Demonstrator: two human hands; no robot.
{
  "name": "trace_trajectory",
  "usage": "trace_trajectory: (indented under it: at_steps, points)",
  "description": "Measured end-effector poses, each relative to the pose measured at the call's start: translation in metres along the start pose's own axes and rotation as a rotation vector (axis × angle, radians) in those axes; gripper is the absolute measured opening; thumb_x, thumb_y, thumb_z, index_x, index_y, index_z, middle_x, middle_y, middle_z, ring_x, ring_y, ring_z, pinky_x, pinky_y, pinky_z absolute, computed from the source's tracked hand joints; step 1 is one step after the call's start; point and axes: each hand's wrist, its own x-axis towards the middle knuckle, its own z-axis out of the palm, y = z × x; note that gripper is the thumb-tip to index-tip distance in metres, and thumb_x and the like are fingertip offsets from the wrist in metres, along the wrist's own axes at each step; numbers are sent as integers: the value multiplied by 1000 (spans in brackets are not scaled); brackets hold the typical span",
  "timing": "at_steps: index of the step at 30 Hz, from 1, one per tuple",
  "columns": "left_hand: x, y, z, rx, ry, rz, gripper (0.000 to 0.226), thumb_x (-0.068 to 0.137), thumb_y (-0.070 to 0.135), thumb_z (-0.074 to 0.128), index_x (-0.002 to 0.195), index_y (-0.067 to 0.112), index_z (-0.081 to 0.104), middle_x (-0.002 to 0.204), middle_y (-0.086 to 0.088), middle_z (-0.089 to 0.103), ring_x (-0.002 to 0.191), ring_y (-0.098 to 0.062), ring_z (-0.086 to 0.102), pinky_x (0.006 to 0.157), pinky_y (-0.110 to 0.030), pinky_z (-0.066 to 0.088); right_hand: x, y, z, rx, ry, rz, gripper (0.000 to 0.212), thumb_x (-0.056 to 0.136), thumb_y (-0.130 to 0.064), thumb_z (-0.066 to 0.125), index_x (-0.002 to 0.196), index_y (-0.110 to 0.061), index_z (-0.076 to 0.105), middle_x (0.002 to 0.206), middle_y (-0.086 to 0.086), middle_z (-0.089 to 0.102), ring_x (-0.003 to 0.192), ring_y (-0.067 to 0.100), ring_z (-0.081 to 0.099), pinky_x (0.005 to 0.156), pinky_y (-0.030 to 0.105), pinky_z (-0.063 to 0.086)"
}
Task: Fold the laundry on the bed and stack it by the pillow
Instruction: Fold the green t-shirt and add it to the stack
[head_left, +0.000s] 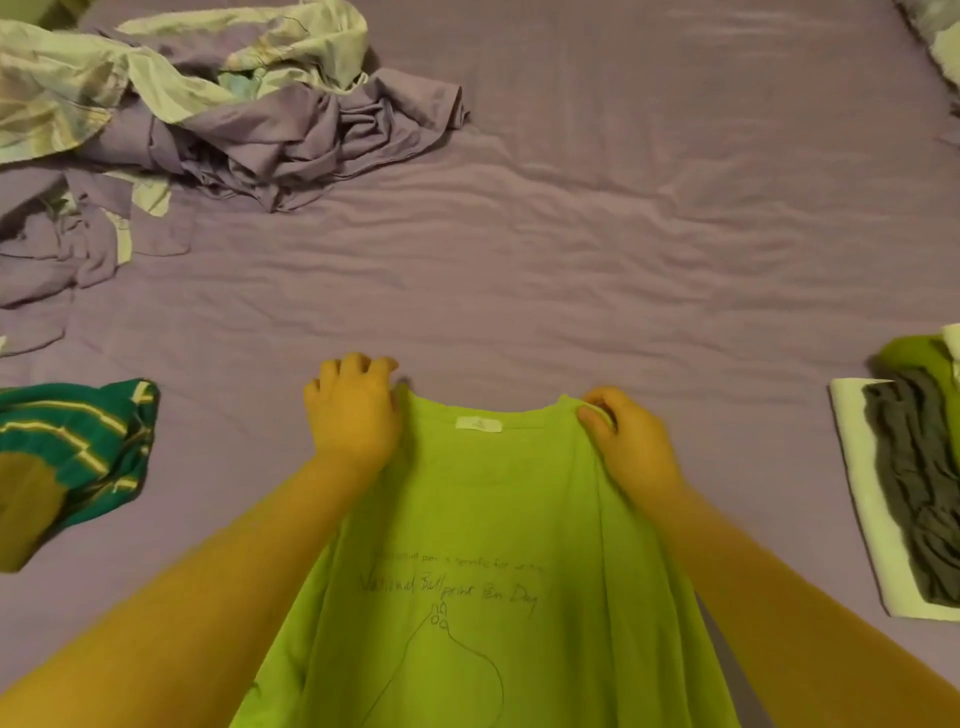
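T-shirt (483, 545), lime-green soft jersey with thin line print, white neck label, held over the purple bed sheet (597, 249): left hand (353, 410) and right hand (628, 441) have fingers clamped on its shoulders beside the collar. Best kept taut and level, then laid flat before folding. Right of it, a folded stack (914, 493): grey crinkled knit on white.

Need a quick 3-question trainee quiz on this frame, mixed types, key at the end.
1. True or false: both hands grip the green shirt at its shoulders.
2. What lies at the left edge? A) striped garment B) towel C) socks
3. Fill in: the grey garment at right lies on a white ____.

Key: 1 true, left hand and right hand both hold it; 2 A, the striped garment; 3 folded cloth.
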Motion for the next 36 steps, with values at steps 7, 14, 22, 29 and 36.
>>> trace_trajectory:
  at_steps: [7, 14, 22, 29, 36]
  points:
    - [-37, 122, 35, -258, -187, 653, 34, 92, 24, 45, 122, 18, 62, 123, -4, 60, 116, -28, 49, 91, -41, 41, -44, 38, -2, 28, -28, 112, 52, 95, -20, 53, 142, -5, 36, 143, 10, 45, 130, 25, 43, 102, 24, 29]
    - [-32, 182, 56, -59, -447, 799, 43, 97, 16, 43, 138, 28, 44, 139, -1, 45, 120, -25, 51, 91, -38, 44, -134, 75, -7, -127, 55, 240, 55, 88, -34, 63, 137, -16, 45, 126, 2, 60, 112, 25, 59, 92, 37, 43]
    - [-28, 196, 54, -306, -414, 537, 21, 93, 16, 54, 108, 14, 67, 110, -11, 58, 104, -28, 56, 84, -33, 38, -129, 107, -56, -77, 217, 249, 22, 97, -22, 49, 113, -25, 65, 110, -2, 66, 95, 21, 59, 73, 28, 39]
    - [-64, 216, 68, -307, -317, 597, 16, 84, 16, 64, 98, 21, 71, 110, -6, 52, 103, -26, 50, 82, -33, 39, -124, 127, -77, -192, 162, 16, 10, 80, -4, 71, 87, -9, 68, 96, 11, 62, 87, 33, 56, 72, 42, 46]
    - [-65, 221, 79, -104, -291, 629, 27, 87, 25, 60, 113, 30, 64, 125, 0, 47, 115, -24, 43, 85, -33, 35, -176, 147, -55, -258, 229, 48, 33, 67, -12, 85, 96, -7, 72, 104, 12, 65, 91, 34, 61, 72, 46, 53]
